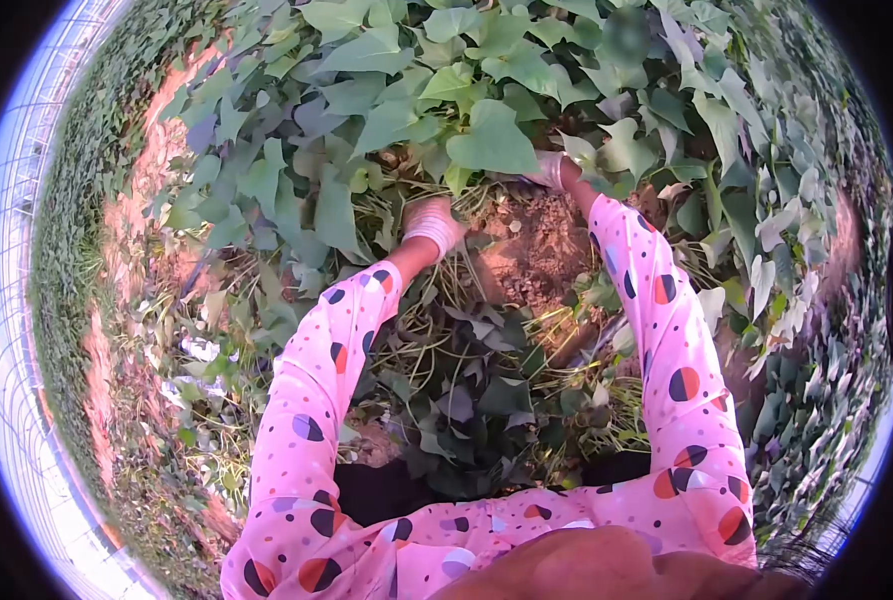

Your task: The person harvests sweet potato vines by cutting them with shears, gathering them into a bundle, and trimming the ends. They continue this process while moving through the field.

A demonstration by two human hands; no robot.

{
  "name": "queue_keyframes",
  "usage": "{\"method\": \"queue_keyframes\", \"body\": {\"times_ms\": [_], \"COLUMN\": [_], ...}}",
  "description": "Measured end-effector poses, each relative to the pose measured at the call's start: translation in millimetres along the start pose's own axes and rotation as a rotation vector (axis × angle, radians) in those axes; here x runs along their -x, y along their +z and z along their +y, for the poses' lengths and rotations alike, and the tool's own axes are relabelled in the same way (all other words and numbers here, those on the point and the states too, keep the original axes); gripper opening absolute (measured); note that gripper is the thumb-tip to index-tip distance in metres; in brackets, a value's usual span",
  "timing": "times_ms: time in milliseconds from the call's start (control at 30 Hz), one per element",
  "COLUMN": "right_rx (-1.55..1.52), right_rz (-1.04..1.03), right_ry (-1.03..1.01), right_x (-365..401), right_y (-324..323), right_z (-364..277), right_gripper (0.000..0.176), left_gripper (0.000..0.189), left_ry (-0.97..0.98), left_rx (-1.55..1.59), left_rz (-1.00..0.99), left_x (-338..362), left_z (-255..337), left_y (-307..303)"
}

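Note:
My left hand point(432, 222), in a pale glove with a white cuff, is closed low among the thin green vine stems point(453, 268), which run by it and seem to be in its grip. My right hand point(549, 172), also gloved, reaches in under the broad heart-shaped leaves point(493, 138). Leaves cover its fingers, so what it touches is hidden. Between and just below both hands lies a patch of bare reddish-brown soil point(534, 245).
Dense leafy vines point(386, 50) spread ahead and to both sides. Darker leaves and loose stems point(456, 400) lie nearer my body. A strip of reddish earth point(99, 390) runs along the left, beside a pale gridded wall point(6, 330).

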State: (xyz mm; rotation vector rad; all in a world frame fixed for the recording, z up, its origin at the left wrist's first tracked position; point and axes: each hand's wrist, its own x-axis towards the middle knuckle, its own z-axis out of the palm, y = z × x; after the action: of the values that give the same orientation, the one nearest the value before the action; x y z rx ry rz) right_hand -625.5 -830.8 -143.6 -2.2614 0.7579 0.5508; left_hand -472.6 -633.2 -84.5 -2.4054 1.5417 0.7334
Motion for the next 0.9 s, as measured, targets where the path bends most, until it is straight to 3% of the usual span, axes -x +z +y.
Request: {"method": "queue_keyframes", "body": {"times_ms": [133, 167, 267, 333, 367, 400, 500, 533, 600, 667, 700, 733, 767, 800, 833, 900], "right_rx": [-0.066, -0.089, -0.245, -0.416, -0.636, -0.856, -0.886, -0.897, -0.927, -1.224, -1.145, -1.077, -0.429, 0.225, 0.544, 0.713], "right_rz": [-0.146, -0.170, -0.179, -0.149, -0.175, -0.195, -0.248, -0.293, -0.286, -0.173, -0.135, -0.091, 0.001, 0.088, 0.299, 0.260], "right_ry": [-0.157, -0.180, -0.084, -0.011, 0.058, 0.128, 0.159, 0.171, 0.157, 0.058, 0.029, 0.117, -0.050, -0.202, -0.263, -0.247], "right_x": [3, 3, 6, 10, 19, 28, 40, 43, 32, 12, -1, -14, -22, -26, -28, -16], "right_y": [-8, -8, -3, 1, -2, -8, -25, -29, -21, -2, 5, 13, 16, 18, 36, 42], "right_z": [-5, -6, -10, -16, -24, -33, -56, -61, -60, -62, -58, -58, -58, -56, -52, -36], "right_gripper": [0.036, 0.035, 0.033, 0.031, 0.046, 0.064, 0.062, 0.061, 0.057, 0.050, 0.041, 0.030, 0.023, 0.020, 0.017, 0.030], "left_gripper": [0.060, 0.061, 0.061, 0.055, 0.054, 0.054, 0.050, 0.045, 0.043, 0.066, 0.063, 0.057, 0.052, 0.052, 0.049, 0.043], "left_ry": [-0.124, 0.114, 0.312, -0.024, -0.118, -0.110, -0.039, 0.009, -0.101, 0.053, 0.220, 0.059, -0.103, -0.095, -0.042, 0.044], "left_rx": [0.077, 0.232, 0.425, 1.048, 1.045, 1.038, 1.053, 0.654, 1.031, 1.047, 0.608, 0.781, 0.961, 0.966, 0.840, 0.807], "left_rz": [-0.041, 0.169, 0.294, 0.073, 0.050, 0.046, 0.081, 0.245, -0.013, -0.131, -0.040, -0.042, -0.015, -0.013, 0.056, 0.113], "left_x": [-29, -52, -45, -40, 5, 8, 17, -21, -2, -22, -18, -15, -11, -21, -37, -8], "left_z": [-25, -42, -61, -68, -40, -38, -24, -51, -38, -57, -53, -51, -50, -63, -84, -77], "left_y": [19, 47, 41, 24, -26, -26, -38, 3, -21, -9, -18, -14, -10, 11, 39, 15]}}
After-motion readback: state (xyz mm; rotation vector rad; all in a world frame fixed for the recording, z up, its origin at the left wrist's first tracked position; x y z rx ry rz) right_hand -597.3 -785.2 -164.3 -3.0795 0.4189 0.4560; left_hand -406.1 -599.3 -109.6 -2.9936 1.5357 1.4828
